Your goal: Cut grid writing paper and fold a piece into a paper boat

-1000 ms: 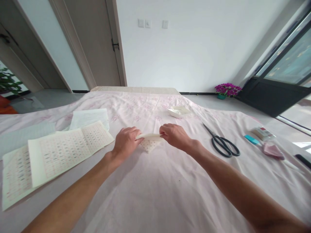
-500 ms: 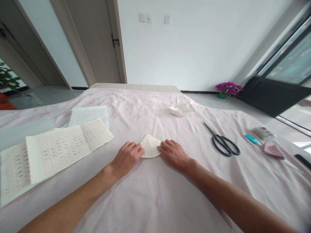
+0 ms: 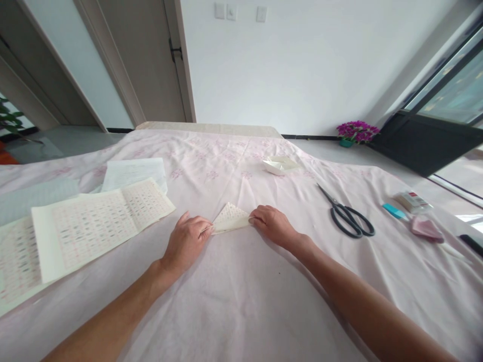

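A small cream sheet of paper point(image 3: 231, 221) with printed marks lies on the pink cloth between my hands. It is folded to a triangle with its peak pointing away from me, and a plain strip is turned up along the near edge. My left hand point(image 3: 187, 240) pinches the left end of that strip. At the right end, the fingers of my right hand point(image 3: 272, 223) are closed on the paper. Beyond it sits a folded paper boat point(image 3: 279, 165).
Black-handled scissors point(image 3: 349, 216) lie to the right, tips pointing away. Farther right are a blue object point(image 3: 393, 210), a clear-wrapped packet point(image 3: 412, 202) and a pink cloth piece point(image 3: 426, 229). Printed sheets point(image 3: 101, 226) overlap at the left on the wrinkled tablecloth point(image 3: 234, 301).
The near edge of the paper has been turned up into a plain strip. My left hand has shifted slightly left and now pinches the strip's end. The view has tilted down a little.
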`<action>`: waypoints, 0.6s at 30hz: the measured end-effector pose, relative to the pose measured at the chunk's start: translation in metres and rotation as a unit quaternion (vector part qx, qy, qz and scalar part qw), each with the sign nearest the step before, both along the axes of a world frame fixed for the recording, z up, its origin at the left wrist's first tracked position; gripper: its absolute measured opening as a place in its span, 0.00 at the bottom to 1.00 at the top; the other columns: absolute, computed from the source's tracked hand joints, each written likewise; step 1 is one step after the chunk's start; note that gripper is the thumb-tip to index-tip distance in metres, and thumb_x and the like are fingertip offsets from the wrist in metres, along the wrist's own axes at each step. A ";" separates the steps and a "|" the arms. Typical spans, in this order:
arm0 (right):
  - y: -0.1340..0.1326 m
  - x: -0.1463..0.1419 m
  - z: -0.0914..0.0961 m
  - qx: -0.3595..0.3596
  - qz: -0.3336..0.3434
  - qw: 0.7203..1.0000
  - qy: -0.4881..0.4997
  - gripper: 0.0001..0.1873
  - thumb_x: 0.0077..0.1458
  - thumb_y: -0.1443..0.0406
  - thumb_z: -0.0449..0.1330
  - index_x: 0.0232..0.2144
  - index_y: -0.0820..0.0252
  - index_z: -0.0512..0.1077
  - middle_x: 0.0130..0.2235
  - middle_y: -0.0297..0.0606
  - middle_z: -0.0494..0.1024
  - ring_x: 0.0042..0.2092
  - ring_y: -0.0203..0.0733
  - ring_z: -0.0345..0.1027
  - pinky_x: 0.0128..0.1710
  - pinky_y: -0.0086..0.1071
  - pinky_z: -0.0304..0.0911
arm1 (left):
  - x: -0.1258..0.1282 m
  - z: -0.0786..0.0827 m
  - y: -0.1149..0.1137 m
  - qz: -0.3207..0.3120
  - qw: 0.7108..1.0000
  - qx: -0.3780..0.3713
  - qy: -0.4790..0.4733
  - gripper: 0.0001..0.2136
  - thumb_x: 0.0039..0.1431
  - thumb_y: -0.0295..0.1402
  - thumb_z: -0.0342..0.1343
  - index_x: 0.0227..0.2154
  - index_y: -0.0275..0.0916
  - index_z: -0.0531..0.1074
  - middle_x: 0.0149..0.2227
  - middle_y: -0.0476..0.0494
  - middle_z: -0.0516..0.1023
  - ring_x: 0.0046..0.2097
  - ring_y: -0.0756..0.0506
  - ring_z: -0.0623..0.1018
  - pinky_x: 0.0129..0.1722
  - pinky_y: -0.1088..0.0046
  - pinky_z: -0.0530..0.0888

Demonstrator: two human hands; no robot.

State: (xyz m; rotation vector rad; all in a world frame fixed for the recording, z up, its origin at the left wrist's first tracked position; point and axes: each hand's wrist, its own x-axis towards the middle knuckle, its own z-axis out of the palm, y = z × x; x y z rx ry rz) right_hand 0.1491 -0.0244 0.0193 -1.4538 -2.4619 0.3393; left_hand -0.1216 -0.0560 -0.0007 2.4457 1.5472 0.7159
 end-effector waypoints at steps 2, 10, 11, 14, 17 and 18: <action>0.002 0.000 0.000 -0.013 -0.009 1.000 0.002 0.10 0.64 0.64 0.52 0.35 0.58 0.73 0.37 0.36 0.76 0.40 0.37 0.67 0.40 0.28 0.57 | -0.001 -0.001 0.003 0.010 1.000 -0.009 0.005 0.10 0.65 0.33 0.50 0.33 0.40 0.75 0.39 0.47 0.80 0.42 0.45 0.77 0.60 0.55 0.58; 0.008 0.001 -0.004 -0.043 -0.033 0.998 0.017 0.07 0.60 0.64 0.55 0.38 0.56 0.73 0.39 0.34 0.77 0.42 0.39 0.68 0.37 0.28 0.56 | -0.004 0.009 0.006 0.027 0.996 -0.090 -0.003 0.10 0.61 0.35 0.53 0.26 0.40 0.73 0.44 0.45 0.78 0.45 0.44 0.76 0.49 0.63 0.67; 0.008 0.001 -0.004 -0.046 -0.037 0.998 0.015 0.07 0.59 0.64 0.55 0.38 0.56 0.73 0.39 0.35 0.77 0.42 0.39 0.68 0.37 0.28 0.56 | -0.005 0.009 0.006 0.023 0.995 -0.094 -0.005 0.10 0.62 0.36 0.53 0.26 0.40 0.72 0.45 0.45 0.78 0.46 0.44 0.75 0.49 0.62 0.66; 0.009 0.000 -0.005 -0.046 -0.049 0.998 0.014 0.08 0.59 0.62 0.56 0.39 0.55 0.73 0.38 0.35 0.77 0.41 0.40 0.68 0.37 0.28 0.56 | -0.008 0.007 0.006 0.010 0.994 -0.104 -0.014 0.14 0.65 0.37 0.48 0.27 0.41 0.74 0.46 0.46 0.78 0.52 0.43 0.74 0.52 0.60 0.64; 0.008 0.000 -0.005 -0.047 -0.055 0.997 0.016 0.08 0.59 0.62 0.56 0.38 0.55 0.73 0.37 0.35 0.77 0.41 0.39 0.68 0.37 0.28 0.56 | -0.012 0.003 0.006 0.018 0.993 -0.117 -0.028 0.14 0.65 0.38 0.48 0.28 0.43 0.76 0.48 0.47 0.78 0.57 0.41 0.71 0.55 0.58 0.62; 0.008 0.000 -0.005 -0.048 -0.055 0.997 0.018 0.07 0.59 0.62 0.56 0.38 0.55 0.73 0.37 0.34 0.77 0.41 0.39 0.68 0.37 0.28 0.56 | -0.013 0.003 0.006 0.026 0.992 -0.121 -0.031 0.13 0.64 0.38 0.50 0.28 0.43 0.77 0.49 0.47 0.78 0.58 0.41 0.71 0.56 0.57 0.61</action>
